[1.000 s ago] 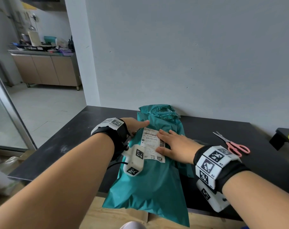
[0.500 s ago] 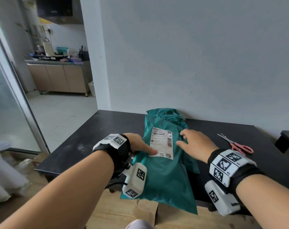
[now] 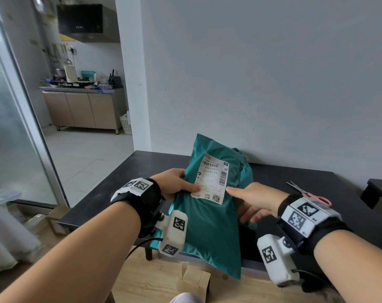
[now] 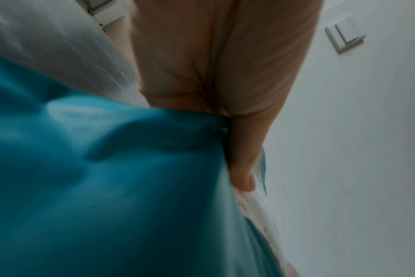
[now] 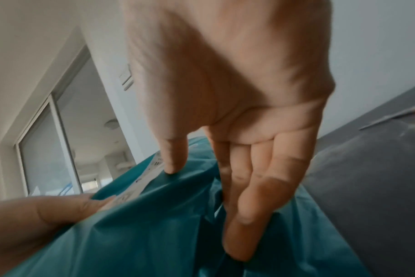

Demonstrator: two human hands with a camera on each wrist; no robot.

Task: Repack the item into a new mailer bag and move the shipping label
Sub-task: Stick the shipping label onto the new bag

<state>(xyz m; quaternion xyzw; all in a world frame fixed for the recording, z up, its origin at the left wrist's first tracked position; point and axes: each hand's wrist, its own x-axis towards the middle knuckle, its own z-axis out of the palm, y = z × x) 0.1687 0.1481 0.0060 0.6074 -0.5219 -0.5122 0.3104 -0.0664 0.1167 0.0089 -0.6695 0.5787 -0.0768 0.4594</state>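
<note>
Teal bag (image 3: pixel 209 226) with a white label (image 3: pixel 211 180) held tilted up over the dark surface (image 3: pixel 128 182).
Left hand (image 3: pixel 174 182), at the bag's 9 o'clock edge, pinches it, thumb lying on the label's lower left corner. Right hand (image 3: pixel 255 200), at 3 o'clock, has its thumb tip on the bag just beside the label's right edge, straight fingers (image 5: pixel 256 187) pressed together behind the bag. Second teal bag (image 3: pixel 246 171) behind, toward 12. Scissors (image 3: pixel 310 193) lie at 3 o'clock, well apart.

The teal mailer bag (image 3: pixel 209 215) was tilted up off the near table edge, white shipping label (image 3: pixel 211 182) stuck on its upper front face. A second teal bag (image 3: pixel 246 171) lay behind.
</note>
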